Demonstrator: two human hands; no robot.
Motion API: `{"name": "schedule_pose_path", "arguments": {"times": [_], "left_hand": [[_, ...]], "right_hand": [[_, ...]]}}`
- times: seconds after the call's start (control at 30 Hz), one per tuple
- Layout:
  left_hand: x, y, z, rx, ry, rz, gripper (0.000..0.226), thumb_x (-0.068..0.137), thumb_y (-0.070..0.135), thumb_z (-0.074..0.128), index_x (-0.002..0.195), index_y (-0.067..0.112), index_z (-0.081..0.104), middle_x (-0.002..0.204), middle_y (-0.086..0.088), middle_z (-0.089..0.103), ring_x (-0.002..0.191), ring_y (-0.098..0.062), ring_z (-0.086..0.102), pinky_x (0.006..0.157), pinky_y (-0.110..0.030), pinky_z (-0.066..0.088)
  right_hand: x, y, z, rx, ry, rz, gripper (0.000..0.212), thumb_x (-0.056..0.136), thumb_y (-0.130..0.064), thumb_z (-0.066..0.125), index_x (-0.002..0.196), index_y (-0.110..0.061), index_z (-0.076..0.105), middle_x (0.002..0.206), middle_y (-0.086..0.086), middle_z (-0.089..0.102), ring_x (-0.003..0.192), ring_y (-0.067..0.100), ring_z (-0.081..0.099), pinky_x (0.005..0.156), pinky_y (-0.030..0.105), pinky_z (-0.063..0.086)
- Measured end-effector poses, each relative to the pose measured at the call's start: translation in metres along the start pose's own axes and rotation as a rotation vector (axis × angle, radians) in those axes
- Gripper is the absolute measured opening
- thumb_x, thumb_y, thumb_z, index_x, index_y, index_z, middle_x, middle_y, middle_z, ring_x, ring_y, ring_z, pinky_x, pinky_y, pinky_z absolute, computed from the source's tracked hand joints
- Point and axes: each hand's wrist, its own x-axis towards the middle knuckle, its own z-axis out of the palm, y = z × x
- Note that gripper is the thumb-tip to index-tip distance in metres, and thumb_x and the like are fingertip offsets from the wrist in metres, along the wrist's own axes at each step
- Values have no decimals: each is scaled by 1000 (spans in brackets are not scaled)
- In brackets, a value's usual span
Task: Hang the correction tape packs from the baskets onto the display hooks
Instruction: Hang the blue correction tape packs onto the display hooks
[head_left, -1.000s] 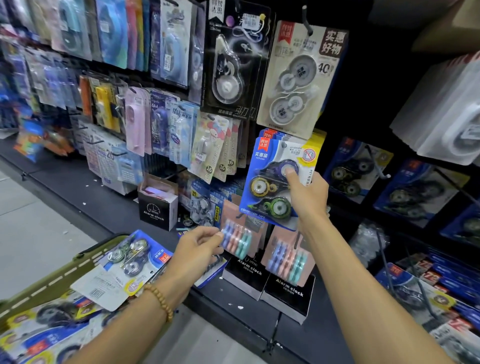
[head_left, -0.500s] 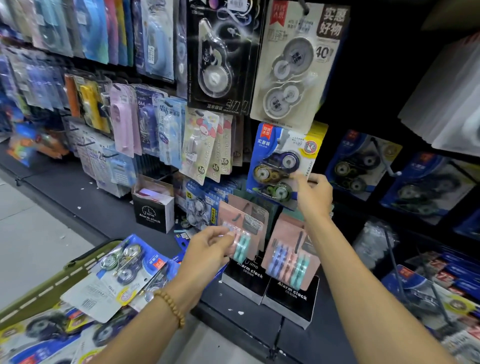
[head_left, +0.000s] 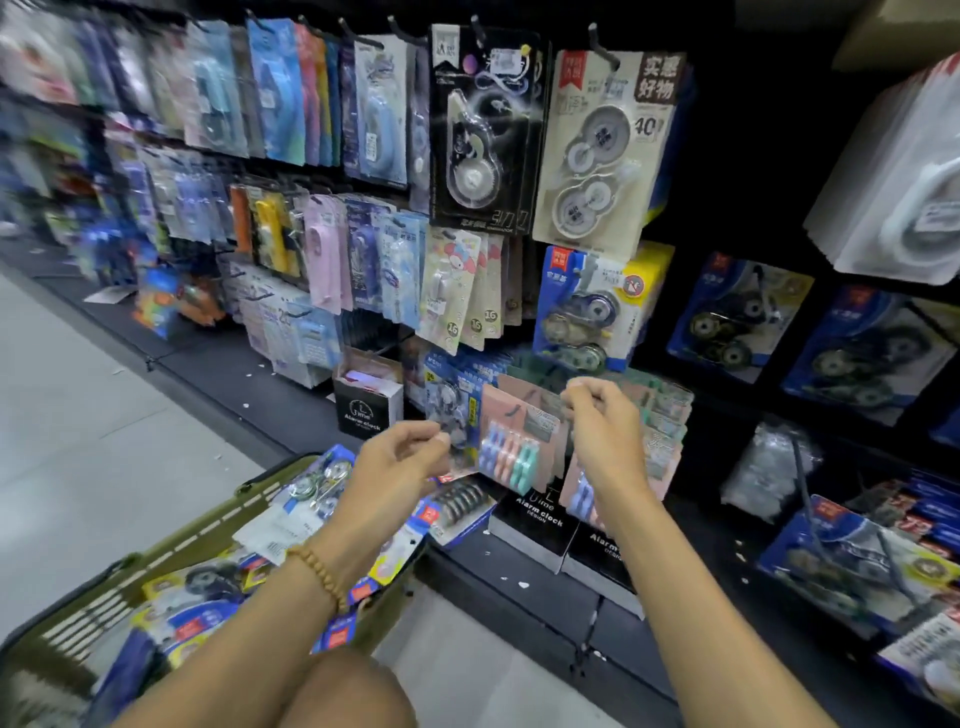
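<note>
— Blue packs are what's left: the green basket (head_left: 171, 551) at my lower left holds a loose heap of correction tape packs (head_left: 208, 597), several layers deep as far as I can see.

— And what's already up?

— One blue-and-yellow stack (head_left: 587, 312) hangs on its hook at mid-height of the display wall (head_left: 727, 182), just above my right hand (head_left: 597, 431). More blue packs hang to its right. I'd judge the job part done, with plenty to go.

— Your hands?

— Both are loosely curled in front of the lower row of pink cards. My left hand (head_left: 400, 462) hovers above the basket's far corner, fingertips pinched together; whether it grasps anything I cannot tell. My right hand looks empty.

— Next?

— Probably reaching into the basket for another pack.
</note>
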Motion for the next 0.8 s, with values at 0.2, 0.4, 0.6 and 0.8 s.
{"name": "schedule_pose_path", "arguments": {"times": [0.2,0.4,0.6,0.8], "left_hand": [[-37,-45,-94,-4,213,-65,9,100,20,61,105,17,67,98,-3,71,91,-19,69,84,-35,53],[-57,-119,-179,25,437,-225,7,99,19,63,104,20,67,100,-6,73,92,-24,69,85,-42,54],[-4,-169,-194,150,387,-310,17,99,24,63,113,16,65,104,-4,69,98,-21,65,90,-40,51],[114,-208,-203,399,356,-303,56,94,29,69,143,10,49,139,-12,57,121,-28,58,101,-36,46]], "right_hand": [[-43,20,70,-58,-237,24,12,103,-30,52,98,-24,62,98,-6,67,89,13,62,76,29,48],[-66,57,150,-194,-460,60,19,102,-35,54,105,-19,64,96,-7,65,87,10,60,70,26,44],[-38,112,218,-387,-628,89,31,98,-36,63,119,-13,62,111,-2,64,104,16,60,88,31,47],[31,170,262,-666,-614,63,96,63,-78,61,132,-11,55,128,6,63,117,30,59,97,49,50]]}}
